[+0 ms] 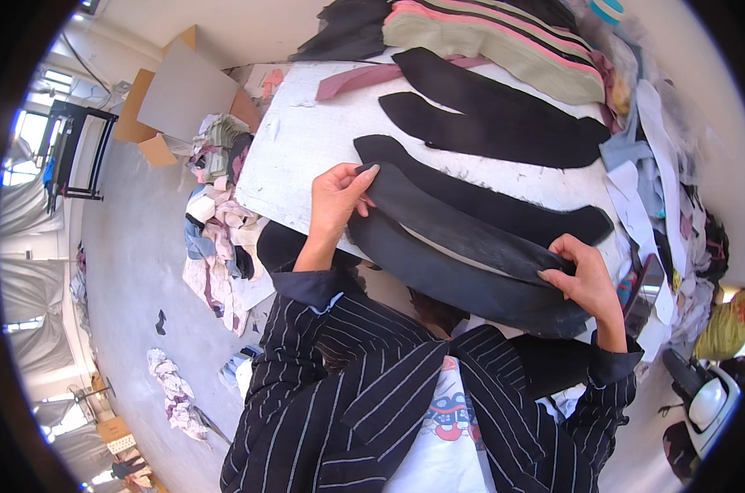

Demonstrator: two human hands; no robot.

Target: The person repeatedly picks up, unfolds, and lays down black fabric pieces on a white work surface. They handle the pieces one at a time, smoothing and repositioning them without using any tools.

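A curved dark fabric strip (pixel 452 212) is stretched between my two hands. My left hand (pixel 341 200) pinches its upper left end, and my right hand (pixel 582 274) pinches its right end. Another curved dark fabric piece (pixel 452 280) lies below it, at the near edge of the white tabletop (pixel 298 142), with a light gap between the two. Just beyond the held strip rests a black curved fabric piece (pixel 483 200). Farther back, black fabric pieces (pixel 508 129) lie overlapping or joined at the right; which, I cannot tell.
Layered grey-green, pink and black fabric (pixel 495 49) lies at the table's far side, beside a mauve strip (pixel 360 81). Fabric scraps (pixel 218 228) are heaped left of the table. White strips and plastic (pixel 643 185) crowd the right. A cardboard box (pixel 187 92) stands at the back left.
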